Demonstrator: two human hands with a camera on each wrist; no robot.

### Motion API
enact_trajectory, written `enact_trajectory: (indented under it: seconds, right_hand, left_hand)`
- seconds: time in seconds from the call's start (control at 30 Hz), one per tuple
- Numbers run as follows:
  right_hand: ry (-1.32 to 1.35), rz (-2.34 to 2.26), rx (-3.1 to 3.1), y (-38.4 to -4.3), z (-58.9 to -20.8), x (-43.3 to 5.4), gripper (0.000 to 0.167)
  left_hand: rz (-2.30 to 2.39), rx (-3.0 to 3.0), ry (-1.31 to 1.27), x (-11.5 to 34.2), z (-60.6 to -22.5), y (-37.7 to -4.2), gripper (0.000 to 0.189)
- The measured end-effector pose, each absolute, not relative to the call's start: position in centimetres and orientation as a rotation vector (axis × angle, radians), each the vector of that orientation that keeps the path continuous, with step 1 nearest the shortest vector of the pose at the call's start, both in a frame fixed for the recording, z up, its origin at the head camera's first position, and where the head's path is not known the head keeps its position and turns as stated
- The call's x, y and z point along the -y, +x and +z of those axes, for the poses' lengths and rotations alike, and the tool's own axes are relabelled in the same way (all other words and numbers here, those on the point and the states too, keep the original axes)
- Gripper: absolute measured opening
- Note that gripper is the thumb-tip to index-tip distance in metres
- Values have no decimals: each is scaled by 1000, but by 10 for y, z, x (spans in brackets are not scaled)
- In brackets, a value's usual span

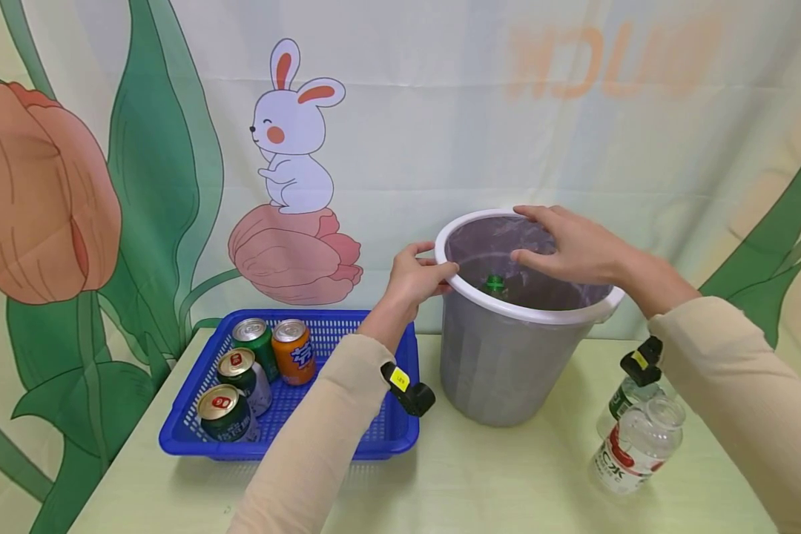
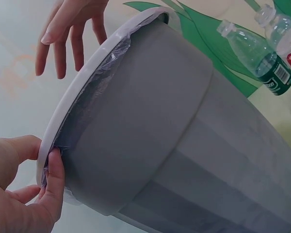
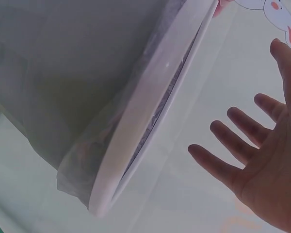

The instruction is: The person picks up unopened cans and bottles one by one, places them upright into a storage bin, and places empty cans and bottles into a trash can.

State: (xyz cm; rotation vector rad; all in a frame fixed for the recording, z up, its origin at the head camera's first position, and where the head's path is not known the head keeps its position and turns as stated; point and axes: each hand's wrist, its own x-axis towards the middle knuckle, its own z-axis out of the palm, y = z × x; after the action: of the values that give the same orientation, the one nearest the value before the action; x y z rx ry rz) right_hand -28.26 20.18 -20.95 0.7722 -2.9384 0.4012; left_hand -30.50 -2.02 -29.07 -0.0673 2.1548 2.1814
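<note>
A grey bin with a white rim and a thin plastic liner stands on the table. My left hand grips the rim at its left side, thumb and fingers on either side of it in the left wrist view. Over the right part of the bin's mouth is my right hand, fingers spread and holding nothing. In the right wrist view that right hand hangs apart from the rim. Inside the bin shows a bottle's green cap; its lower part is hard to make out.
Left of the bin is a blue plastic basket holding several drink cans, one an orange can. At the right stand a clear bottle with a red-and-white label and a green-labelled bottle, partly hidden. A printed curtain hangs behind.
</note>
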Motion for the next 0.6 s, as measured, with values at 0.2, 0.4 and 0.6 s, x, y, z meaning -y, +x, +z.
enact_trajectory:
  seconds: [0.2,0.4,0.6]
  right_hand:
    - [792,430,2884,-277,-208,-204,62]
    - [810,490,2822,-273,-204,-208,48]
    - [816,493,2760,-271,-204,-214,37]
  left_hand:
    - [2184,-2153,-69,20,-290,-306,60]
    - [2180,-2157,-68,20,-291,-306,60]
    - [2176,-2158,-71,20,-290,-306,60]
